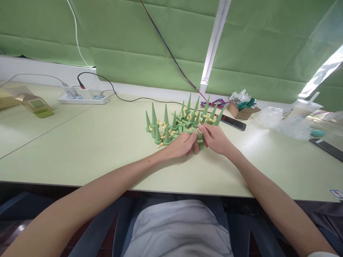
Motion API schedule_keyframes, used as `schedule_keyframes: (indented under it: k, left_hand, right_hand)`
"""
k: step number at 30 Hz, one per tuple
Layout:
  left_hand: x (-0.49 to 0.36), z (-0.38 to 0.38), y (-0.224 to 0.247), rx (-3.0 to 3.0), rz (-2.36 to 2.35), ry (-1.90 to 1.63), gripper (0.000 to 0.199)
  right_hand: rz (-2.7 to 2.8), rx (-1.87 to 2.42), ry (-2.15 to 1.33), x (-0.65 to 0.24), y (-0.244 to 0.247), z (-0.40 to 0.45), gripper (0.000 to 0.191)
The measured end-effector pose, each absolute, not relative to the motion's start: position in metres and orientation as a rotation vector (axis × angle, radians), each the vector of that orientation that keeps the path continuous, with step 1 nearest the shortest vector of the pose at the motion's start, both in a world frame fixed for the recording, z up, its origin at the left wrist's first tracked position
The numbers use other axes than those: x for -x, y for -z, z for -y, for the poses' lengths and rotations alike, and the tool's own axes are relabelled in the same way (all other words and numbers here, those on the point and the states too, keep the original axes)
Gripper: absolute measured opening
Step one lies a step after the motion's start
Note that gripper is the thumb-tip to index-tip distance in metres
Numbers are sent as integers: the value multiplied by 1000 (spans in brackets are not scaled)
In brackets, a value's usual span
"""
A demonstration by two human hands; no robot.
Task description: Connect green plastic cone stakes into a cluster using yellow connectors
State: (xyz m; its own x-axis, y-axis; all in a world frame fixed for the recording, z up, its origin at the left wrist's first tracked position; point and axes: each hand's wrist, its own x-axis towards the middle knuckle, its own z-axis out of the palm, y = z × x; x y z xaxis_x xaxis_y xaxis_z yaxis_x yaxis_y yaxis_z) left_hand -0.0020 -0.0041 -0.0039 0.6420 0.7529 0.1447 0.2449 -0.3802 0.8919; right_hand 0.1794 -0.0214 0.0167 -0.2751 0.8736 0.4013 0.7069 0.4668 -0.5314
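Note:
Several pointed green plastic cones (166, 117) stand upright in a cluster on the table, with small yellow pieces (161, 124) at and between them. Other green cones (186, 123) lie on their sides in the middle of the group. At the cluster's near edge, my left hand (184, 144) and my right hand (215, 138) meet, fingers closed around a green plastic piece (199, 136). Most of that piece is hidden by the fingers, so its full shape does not show. Just below my fingertips lies another green piece (200, 145).
Behind the cones on the right are a black phone (233, 122) and a small cardboard box (242, 111). Farther right stand plastic bags (297, 125), a cup (302, 107) and a dark device (327, 149). A power strip (83, 100) and an open carton (34, 103) are on the left.

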Motion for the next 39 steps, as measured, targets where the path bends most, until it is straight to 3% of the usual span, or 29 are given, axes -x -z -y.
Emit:
schedule_keyframes:
  k: [39]
  left_hand:
    - [5, 7, 1, -1984, -809, -637, 73]
  right_hand:
    - [2096, 1320, -302, -178, -22, 26, 46]
